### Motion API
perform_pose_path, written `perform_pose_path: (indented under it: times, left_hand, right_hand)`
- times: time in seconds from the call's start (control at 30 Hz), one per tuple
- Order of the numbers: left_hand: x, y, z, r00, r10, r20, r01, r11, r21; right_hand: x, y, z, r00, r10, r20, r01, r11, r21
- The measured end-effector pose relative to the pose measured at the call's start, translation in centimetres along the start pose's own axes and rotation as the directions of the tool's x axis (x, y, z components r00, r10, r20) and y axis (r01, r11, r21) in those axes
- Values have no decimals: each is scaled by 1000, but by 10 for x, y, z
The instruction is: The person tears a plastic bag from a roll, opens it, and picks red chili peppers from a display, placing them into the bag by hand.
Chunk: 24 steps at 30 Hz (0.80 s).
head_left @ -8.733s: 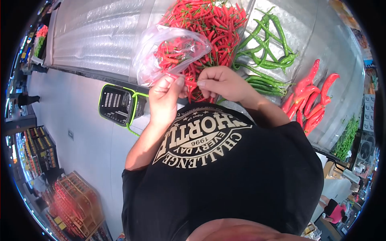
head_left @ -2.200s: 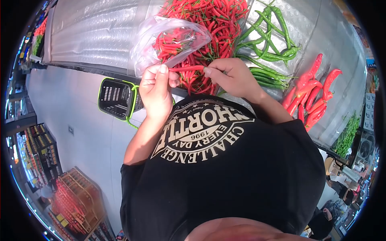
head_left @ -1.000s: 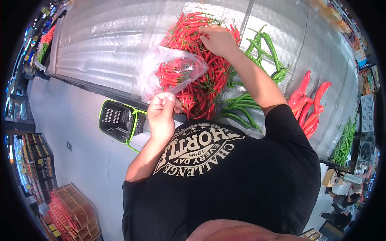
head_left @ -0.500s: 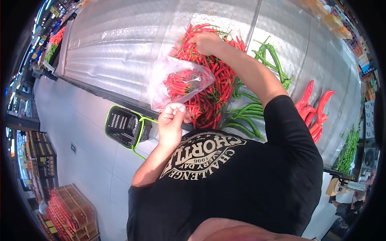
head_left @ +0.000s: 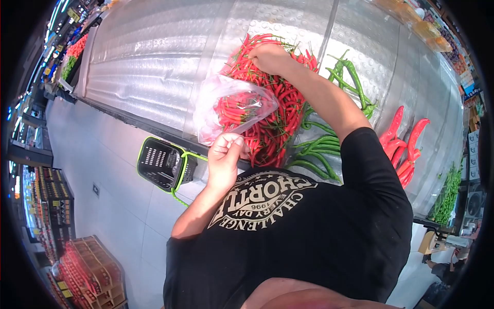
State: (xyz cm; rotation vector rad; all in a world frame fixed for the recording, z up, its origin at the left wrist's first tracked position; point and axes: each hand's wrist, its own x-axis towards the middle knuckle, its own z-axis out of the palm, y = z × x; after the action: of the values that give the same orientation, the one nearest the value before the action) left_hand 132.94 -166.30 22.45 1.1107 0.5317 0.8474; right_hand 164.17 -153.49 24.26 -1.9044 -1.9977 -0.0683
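My left hand (head_left: 224, 152) is closed in a pinch on the rim of a clear plastic bag (head_left: 208, 105). The bag lies with its mouth spread on the near left side of a heap of red chili peppers (head_left: 293, 103), and several red chilies (head_left: 232, 109) with green stems are inside it. At the far side of the heap, my right hand (head_left: 268, 58) bends down with its fingers curled together among the chilies. Its fingertips are partly hidden, so how many chilies they grip cannot be made out.
Long green peppers (head_left: 321, 149) lie right of the heap, with larger red peppers (head_left: 406, 149) and small green chilies (head_left: 446, 198) beyond. A black basket with green trim (head_left: 160, 164) stands below the counter edge. Stacked crates (head_left: 95, 268) are at lower left.
The whole view has shifted slightly. My right hand stays at the far part of the heap with its fingers curled, and my left hand keeps its pinch on the bag.
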Motion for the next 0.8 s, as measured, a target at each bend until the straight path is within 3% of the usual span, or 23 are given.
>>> perform_pose_path:
  times: [0.13, 0.23, 0.33, 0.37, 0.53, 0.6, 0.63, 0.7, 0.73, 0.8]
  left_hand:
    - [1, -2, -5, 1000, 7, -8, -6, 1000, 4]
    - [1, -2, -4, 1000, -7, -8, 7, 1000, 6]
    - [1, 1, -1, 1000, -26, -4, 26, 1000, 11]
    - [2, -1, -2, 1000, -21, 1, 21, 1000, 13]
    - [5, 6, 7, 999, -41, -32, 41, 999, -10]
    - [6, 8, 9, 998, -37, -47, 35, 998, -54]
    - [5, 10, 12, 995, -87, -54, 83, 994, -78]
    - [5, 12, 10, 991, -134, 12, 134, 991, -2]
    - [5, 11, 9, 982, -163, 90, 157, 985, 70]
    - [1, 8, 9, 979, -182, 95, 165, 973, 163]
  right_hand:
    - [-6, 1, -20, 985, 55, -163, -24, 983, 183]
    - [-23, -1, -43, 916, 157, -368, -25, 940, 340]
    - [-47, -12, -66, 852, 254, -458, -51, 910, 411]
    - [-57, -19, -71, 841, 323, -434, -76, 865, 495]
    - [-120, -73, -89, 916, 300, -265, -83, 789, 609]
    - [-145, -97, -89, 985, 91, -146, 24, 769, 639]
    - [-155, -107, -86, 987, 100, -129, 9, 758, 653]
    - [-169, -123, -78, 978, -63, -200, 180, 738, 650]
    - [-173, -127, -73, 980, -52, -191, 168, 732, 660]
    - [-180, -132, -65, 988, -61, -145, 145, 709, 690]
